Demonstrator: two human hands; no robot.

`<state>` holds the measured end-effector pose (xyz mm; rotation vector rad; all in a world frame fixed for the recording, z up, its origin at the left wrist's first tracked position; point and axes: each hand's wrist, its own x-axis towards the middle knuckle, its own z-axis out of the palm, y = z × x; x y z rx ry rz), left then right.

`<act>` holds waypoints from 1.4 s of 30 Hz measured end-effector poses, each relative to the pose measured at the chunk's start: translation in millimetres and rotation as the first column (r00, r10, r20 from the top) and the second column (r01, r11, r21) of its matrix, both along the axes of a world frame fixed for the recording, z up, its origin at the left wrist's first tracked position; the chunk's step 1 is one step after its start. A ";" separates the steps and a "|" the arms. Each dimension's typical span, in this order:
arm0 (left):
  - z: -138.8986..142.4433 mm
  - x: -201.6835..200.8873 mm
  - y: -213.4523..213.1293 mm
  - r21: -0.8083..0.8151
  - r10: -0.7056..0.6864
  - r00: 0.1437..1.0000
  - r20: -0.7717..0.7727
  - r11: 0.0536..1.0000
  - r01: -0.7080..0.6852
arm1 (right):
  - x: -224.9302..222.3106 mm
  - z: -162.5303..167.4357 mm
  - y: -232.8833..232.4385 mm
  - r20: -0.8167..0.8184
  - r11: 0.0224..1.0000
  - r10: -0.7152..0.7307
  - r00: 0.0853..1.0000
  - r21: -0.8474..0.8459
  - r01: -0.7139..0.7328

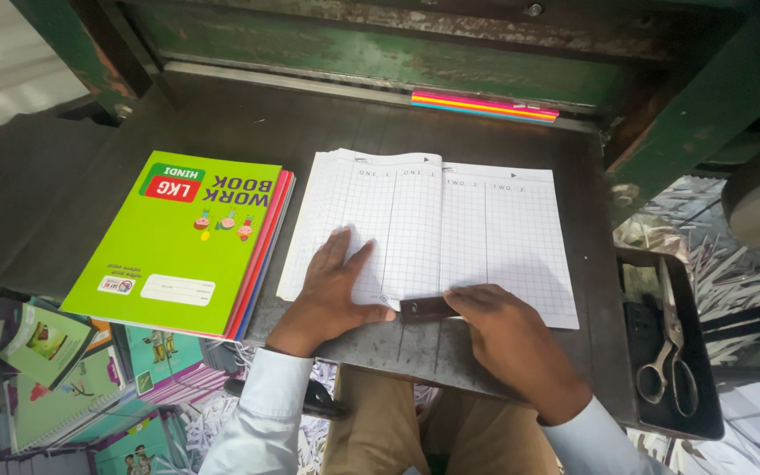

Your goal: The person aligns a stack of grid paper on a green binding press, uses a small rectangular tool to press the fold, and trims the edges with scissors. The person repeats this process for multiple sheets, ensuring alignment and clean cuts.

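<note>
A stack of white squared paper sheets (450, 220) lies on the dark metal table (222, 123), opened flat into two halves. My left hand (332, 290) rests flat on the near left part of the sheets, fingers spread. My right hand (507, 339) lies at the near edge of the sheets, its fingers on a small dark metal block (422, 309) placed at the centre fold. A pile of workbooks with a bright green cover (178, 237) on top sits to the left of the sheets.
A green metal machine frame (380, 44) spans the back, with a strip of coloured paper edges (485, 106) under it. Scissors (672, 352) lie in a dark tray (705, 422) at right. More books (54, 369) and paper shreds (222, 413) are lower left.
</note>
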<state>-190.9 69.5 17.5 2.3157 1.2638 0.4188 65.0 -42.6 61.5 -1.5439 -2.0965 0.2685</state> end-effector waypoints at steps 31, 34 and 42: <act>6.2 -0.8 -5.6 0.021 -0.007 1.000 0.010 1.000 0.006 | 13.9 -1.8 -1.2 -0.073 0.999 0.038 0.997 -0.032 -0.040; 4.2 -2.2 -5.9 0.017 -0.017 1.000 0.021 1.000 0.017 | 23.7 -4.4 2.5 -0.061 0.998 -0.032 0.998 -0.064 0.028; 4.9 1.3 -6.7 0.056 0.002 1.000 0.003 0.998 -0.003 | 70.9 -22.6 11.9 -0.111 0.936 -0.339 0.934 0.063 0.347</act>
